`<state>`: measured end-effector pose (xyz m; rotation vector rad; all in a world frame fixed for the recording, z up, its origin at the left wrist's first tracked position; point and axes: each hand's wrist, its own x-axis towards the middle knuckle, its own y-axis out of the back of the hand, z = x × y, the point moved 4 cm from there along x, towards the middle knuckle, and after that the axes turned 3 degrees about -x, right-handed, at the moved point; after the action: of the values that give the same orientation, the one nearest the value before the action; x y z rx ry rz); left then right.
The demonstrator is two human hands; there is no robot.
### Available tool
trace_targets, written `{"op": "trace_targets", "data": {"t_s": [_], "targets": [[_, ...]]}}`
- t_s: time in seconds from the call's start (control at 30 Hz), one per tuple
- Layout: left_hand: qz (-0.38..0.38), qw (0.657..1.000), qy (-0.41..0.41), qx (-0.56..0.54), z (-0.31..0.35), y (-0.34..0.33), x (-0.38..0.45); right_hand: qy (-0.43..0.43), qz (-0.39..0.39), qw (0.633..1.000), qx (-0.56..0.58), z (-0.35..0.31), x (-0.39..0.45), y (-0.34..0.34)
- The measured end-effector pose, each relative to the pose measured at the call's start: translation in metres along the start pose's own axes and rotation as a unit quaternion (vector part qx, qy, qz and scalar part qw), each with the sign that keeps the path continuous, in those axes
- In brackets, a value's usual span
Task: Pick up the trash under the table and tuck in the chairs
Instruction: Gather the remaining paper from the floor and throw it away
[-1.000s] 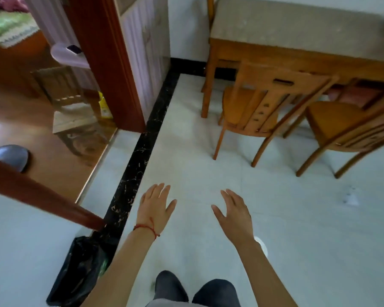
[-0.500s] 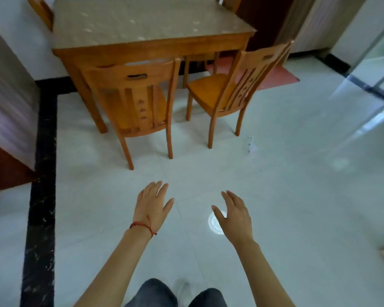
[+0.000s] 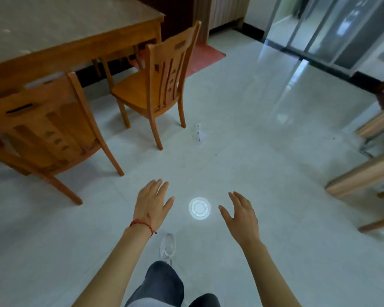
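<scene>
A small crumpled piece of white trash (image 3: pixel 198 132) lies on the pale tile floor, just right of the far chair's back leg. Two wooden chairs stand pulled out from the wooden table (image 3: pixel 71 38): the near chair (image 3: pixel 47 131) at the left and the far chair (image 3: pixel 155 85) in the middle. My left hand (image 3: pixel 153 204), with a red string on its wrist, and my right hand (image 3: pixel 242 213) hover over the floor with fingers spread, holding nothing. Between them is a round white light reflection (image 3: pixel 199 208) on the tiles.
A red mat (image 3: pixel 205 57) lies beyond the far chair. Glass sliding doors (image 3: pixel 333 29) fill the upper right. Light wooden furniture legs (image 3: pixel 364 182) stick in from the right edge. My white shoe (image 3: pixel 167 245) and dark trousers are at the bottom.
The view has swung right and come nearer the table. The chairs and the trash now sit closer. Both hands stay open and spread, in much the same pose.
</scene>
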<state>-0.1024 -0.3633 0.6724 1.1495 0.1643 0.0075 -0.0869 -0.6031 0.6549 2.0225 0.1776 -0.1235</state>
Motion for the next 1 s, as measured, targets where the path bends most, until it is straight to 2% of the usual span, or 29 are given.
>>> {"op": "trace_targets", "data": {"t_s": [0.53, 0.77, 1.0], "targets": [[-0.043, 0.997, -0.066, 0.005, -0.002, 0.021, 0.230, -0.074, 0.024, 0.997, 0.011, -0.026, 0.179, 0.021], [-0.064, 0.996, -0.069, 0.008, 0.024, 0.005, 0.314, -0.091, 0.016, 0.996, 0.012, 0.001, 0.254, 0.038], [-0.063, 0.997, -0.034, 0.012, 0.067, -0.017, 0.418, -0.070, -0.001, 0.998, 0.007, 0.042, 0.373, 0.069]]}}
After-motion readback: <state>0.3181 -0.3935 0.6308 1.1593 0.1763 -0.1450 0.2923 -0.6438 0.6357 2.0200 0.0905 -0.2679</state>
